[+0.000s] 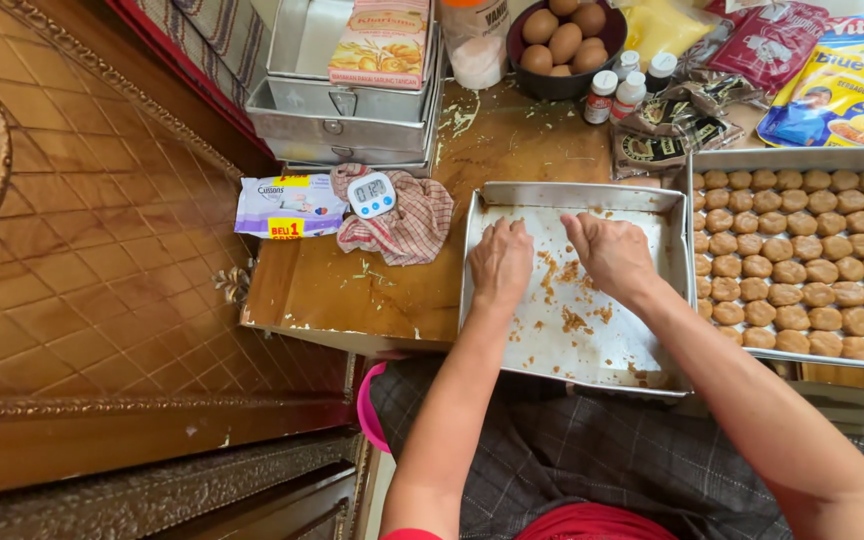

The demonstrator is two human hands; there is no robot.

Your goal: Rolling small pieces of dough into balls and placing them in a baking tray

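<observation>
Head view looks straight down on a low wooden worktop [372,290] where a metal baking tray [482,300] sits in front of the person, its near edge jutting over the worktop's rim above their lap. Both hands are inside the tray. Left hand [500,262] lies palm down with fingers curled onto the floor of the tray, gripping nothing that I can see; right hand [612,255] is likewise flat and loosely spread, fingertips pressed to the metal just beside a scatter of brown crumbs [567,290]. No crumb or cookie is pinched in either hand.

Just to the right, touching or nearly touching the first tray, a second tray [697,165] is filled with close rows of small round cookies [802,265].

Risks, as I judge them: the tray overhangs the edge, so downward pressure on its near half could tip it and spill crumbs into the lap. A sideways sweep of the right hand could nudge the neighbouring tray and jostle the cookies. Beyond the tray stand a bowl of eggs [562,45] and small bottles [617,90]; pushing the tray forward could shove them. A checked cloth [402,225] with a small digital timer [371,194] lies to the left, well clear.
</observation>
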